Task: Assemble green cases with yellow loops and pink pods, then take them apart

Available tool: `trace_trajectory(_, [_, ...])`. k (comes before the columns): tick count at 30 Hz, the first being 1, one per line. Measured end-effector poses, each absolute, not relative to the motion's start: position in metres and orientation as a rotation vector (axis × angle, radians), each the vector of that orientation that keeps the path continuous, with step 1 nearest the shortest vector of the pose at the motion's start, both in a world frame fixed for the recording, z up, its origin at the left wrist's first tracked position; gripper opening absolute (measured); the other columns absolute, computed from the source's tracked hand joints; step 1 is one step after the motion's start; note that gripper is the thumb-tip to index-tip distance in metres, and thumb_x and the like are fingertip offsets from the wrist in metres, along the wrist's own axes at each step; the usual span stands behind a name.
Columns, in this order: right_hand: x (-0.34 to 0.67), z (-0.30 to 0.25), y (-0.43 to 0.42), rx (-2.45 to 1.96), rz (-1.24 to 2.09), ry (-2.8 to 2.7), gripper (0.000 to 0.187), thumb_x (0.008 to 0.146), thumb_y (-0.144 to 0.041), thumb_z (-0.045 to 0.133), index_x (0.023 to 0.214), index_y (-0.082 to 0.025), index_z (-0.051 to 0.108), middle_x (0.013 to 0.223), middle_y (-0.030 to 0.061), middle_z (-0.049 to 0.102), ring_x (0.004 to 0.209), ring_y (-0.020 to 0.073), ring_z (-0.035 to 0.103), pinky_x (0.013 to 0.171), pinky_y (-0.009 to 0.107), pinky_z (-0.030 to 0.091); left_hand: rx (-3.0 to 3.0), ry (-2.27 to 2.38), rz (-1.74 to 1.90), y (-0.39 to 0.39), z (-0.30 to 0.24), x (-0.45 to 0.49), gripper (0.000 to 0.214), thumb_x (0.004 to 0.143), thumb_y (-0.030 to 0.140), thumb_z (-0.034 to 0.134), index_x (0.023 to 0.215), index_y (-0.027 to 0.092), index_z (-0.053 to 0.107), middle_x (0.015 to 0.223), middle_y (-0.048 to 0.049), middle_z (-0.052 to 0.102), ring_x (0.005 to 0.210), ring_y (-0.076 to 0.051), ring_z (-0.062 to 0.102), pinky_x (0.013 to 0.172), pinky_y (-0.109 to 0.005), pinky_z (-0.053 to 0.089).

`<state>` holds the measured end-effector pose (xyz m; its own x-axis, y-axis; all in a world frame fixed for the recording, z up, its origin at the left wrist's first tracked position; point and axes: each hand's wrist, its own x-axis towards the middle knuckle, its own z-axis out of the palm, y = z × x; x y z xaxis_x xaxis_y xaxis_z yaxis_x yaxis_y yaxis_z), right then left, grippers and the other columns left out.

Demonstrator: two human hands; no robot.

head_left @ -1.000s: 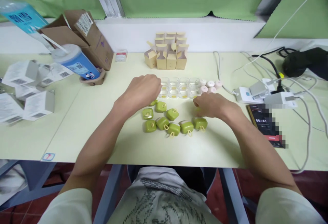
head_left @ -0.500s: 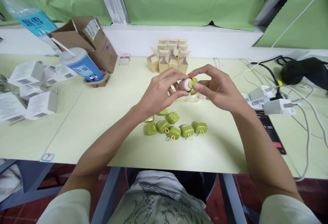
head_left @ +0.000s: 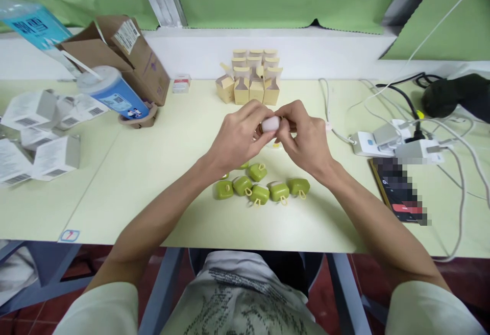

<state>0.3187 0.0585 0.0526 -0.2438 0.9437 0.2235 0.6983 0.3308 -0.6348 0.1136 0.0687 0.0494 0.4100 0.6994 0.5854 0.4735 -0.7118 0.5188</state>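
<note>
My left hand (head_left: pixel 237 138) and my right hand (head_left: pixel 304 138) meet above the table, both pinched around a small pale pink rounded piece (head_left: pixel 270 123). A green part seen earlier is hidden behind the fingers. Below the hands lie several small green cases (head_left: pixel 260 188) with yellow loops on the pale green table (head_left: pixel 153 192). Behind the hands stands a stack of small tan cardboard boxes (head_left: pixel 250 82). Clear trays and other pink pieces are hidden by my hands.
A brown carton (head_left: pixel 122 51), a blue cup (head_left: pixel 115 92) and a tilted water bottle (head_left: pixel 32 26) stand at the left, with white barcode boxes (head_left: pixel 38 130) beside them. At the right lie white chargers and cables (head_left: pixel 401 143), a phone (head_left: pixel 400 189) and a black object (head_left: pixel 455 95).
Both hands left the table, lifted a pink piece and a green piece, and have now pressed them together, with the fingers closing round them.
</note>
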Motion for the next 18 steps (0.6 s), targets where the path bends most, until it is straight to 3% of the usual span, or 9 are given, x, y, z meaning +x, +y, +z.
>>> trace_trajectory(10, [0.322, 0.052, 0.067, -1.219, 0.752, -1.861, 0.062, 0.108, -0.083, 0.050, 0.140, -0.034, 0.070, 0.123, 0.0068, 0.080, 0.101, 0.0263, 0.082, 0.080, 0.038, 0.071, 2.313, 1.132, 1.129, 0.072, 0.047, 0.114, 0.025, 0.109, 0.043, 0.066, 0.121, 0.023, 0.073, 0.124, -0.0122, 0.074, 0.100, -0.025, 0.074, 0.081, -0.036, 0.068])
trace_trajectory(18, [0.340, 0.063, 0.078, -1.123, 0.959, -1.904, 0.060, 0.100, -0.088, 0.064, 0.119, -0.031, 0.069, 0.124, 0.0064, 0.078, 0.102, 0.0241, 0.082, 0.079, 0.037, 0.072, 1.909, 1.054, 1.151, 0.076, 0.045, 0.118, 0.042, 0.102, 0.063, 0.078, 0.112, 0.022, 0.075, 0.118, -0.0086, 0.076, 0.093, -0.021, 0.077, 0.074, -0.031, 0.069])
